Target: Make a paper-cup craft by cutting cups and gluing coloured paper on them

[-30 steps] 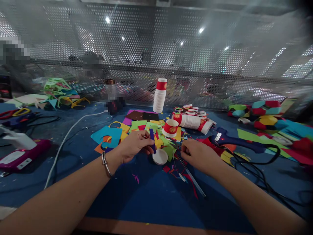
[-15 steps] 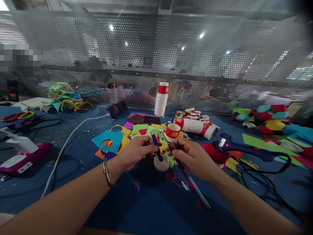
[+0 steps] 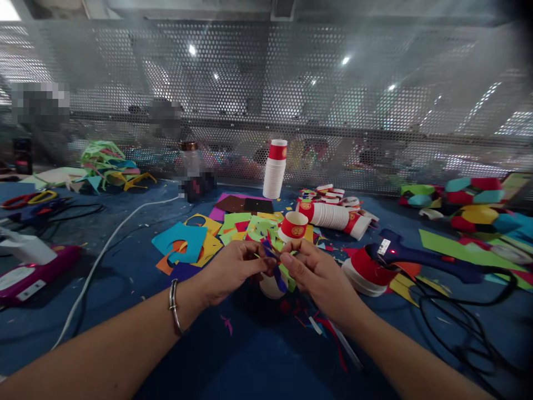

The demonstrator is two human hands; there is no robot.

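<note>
My left hand (image 3: pixel 233 269) is closed, pinching a dark purple paper strip (image 3: pixel 280 279) between thumb and fingers. My right hand (image 3: pixel 320 275) is closed round slim pointed tweezers (image 3: pixel 271 253), whose tips meet the upper part of the strip; most of the tool is hidden by the fingers. Under the strip, a round white piece (image 3: pixel 271 286) like a cup base is partly covered by my hands. Just beyond them stands a red and white paper cup (image 3: pixel 293 225). A clear stick (image 3: pixel 347 350) lies below my right hand among red paper scraps.
Coloured paper sheets (image 3: pixel 179 240) spread behind my hands. A cup stack (image 3: pixel 275 172) stands at the back; another stack (image 3: pixel 331 215) lies sideways. On the right, a blue glue gun (image 3: pixel 428 260) rests by a red cup (image 3: pixel 366 272). A purple power strip (image 3: pixel 45 275) lies left.
My hands have come closer together. The tweezers have swung from pointing away to lying across the purple strip, and the strip now tilts over the round white piece.
</note>
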